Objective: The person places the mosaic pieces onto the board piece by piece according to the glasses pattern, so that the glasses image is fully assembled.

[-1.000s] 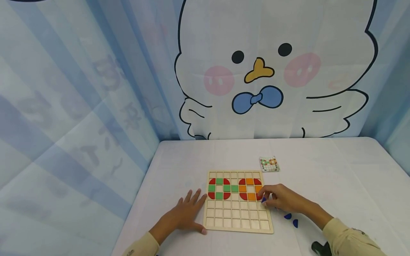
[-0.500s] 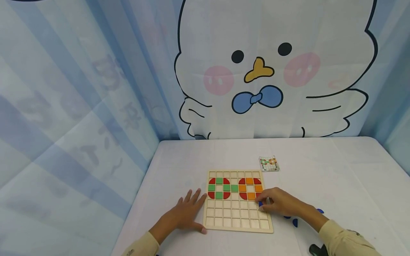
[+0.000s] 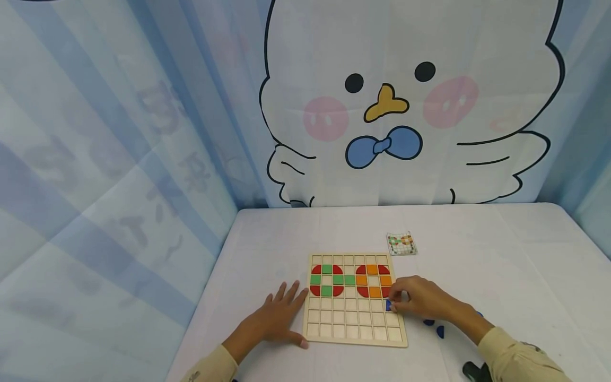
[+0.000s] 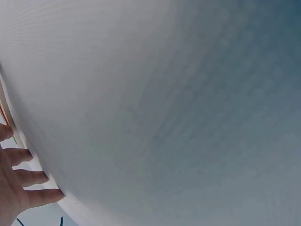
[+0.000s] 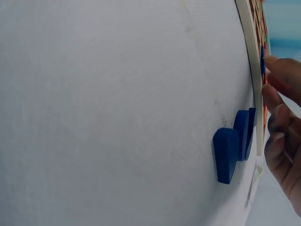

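Observation:
A wooden grid board (image 3: 350, 333) lies on the table, with red, green and orange tiles in its upper rows. My right hand (image 3: 420, 297) is over the board's right edge, pinching a small blue tile (image 3: 389, 306) at the rightmost cell of the row below the coloured ones. In the right wrist view this blue tile (image 5: 262, 59) is at the thumb tip, level with the board. My left hand (image 3: 279, 317) rests flat, fingers spread, with its tips touching the board's left edge. The left wrist view catches only its fingers (image 4: 33, 178) at the corner.
Several blue quarter-round tiles (image 3: 440, 332) lie on the white table right of the board, partly behind the right forearm. A small pattern card (image 3: 401, 244) lies beyond the board's far right corner. A dark object (image 3: 472, 370) sits by the right sleeve. Printed curtains stand behind.
My right hand has brought the blue tile from the board's right edge leftward onto the end cell, then shifted slightly right so more of the tile shows. The left hand stays still.

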{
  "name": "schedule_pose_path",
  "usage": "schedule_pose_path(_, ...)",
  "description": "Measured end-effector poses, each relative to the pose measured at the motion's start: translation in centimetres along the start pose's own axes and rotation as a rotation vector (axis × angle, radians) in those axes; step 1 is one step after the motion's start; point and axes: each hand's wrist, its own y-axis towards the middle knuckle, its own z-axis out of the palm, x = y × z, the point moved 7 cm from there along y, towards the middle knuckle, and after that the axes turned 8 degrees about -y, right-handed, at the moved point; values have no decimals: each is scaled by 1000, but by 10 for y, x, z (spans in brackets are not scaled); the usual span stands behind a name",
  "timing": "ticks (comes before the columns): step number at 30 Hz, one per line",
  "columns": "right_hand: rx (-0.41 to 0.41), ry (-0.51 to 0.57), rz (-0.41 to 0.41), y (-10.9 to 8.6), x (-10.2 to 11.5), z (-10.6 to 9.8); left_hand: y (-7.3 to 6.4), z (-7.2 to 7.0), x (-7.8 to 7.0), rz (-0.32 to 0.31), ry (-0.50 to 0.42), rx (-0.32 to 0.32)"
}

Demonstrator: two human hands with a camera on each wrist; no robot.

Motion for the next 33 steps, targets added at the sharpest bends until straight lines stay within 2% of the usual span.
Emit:
schedule_pose_path(6, 21, 3, 39, 2, 0, 1, 0, 0, -1, 1, -12, 1)
schedule_pose_path(16, 46, -13, 25, 3, 1, -2, -1, -3, -3, 0, -15, 16)
schedule_pose_path(19, 54, 18, 36, 1, -3, -6, 0, -4, -3, 2, -20, 12)
schedule_pose_path(24, 47, 104, 99, -6, -16, -15, 1, -1, -1, -7, -22, 18)
schedule_pose_path(29, 13, 109, 164, -20, -29, -23, 0, -1, -1, -13, -27, 17)
schedule_pose_path(33, 38, 126, 164, -29, -35, -20, -1, -2, -1, -2, -28, 10)
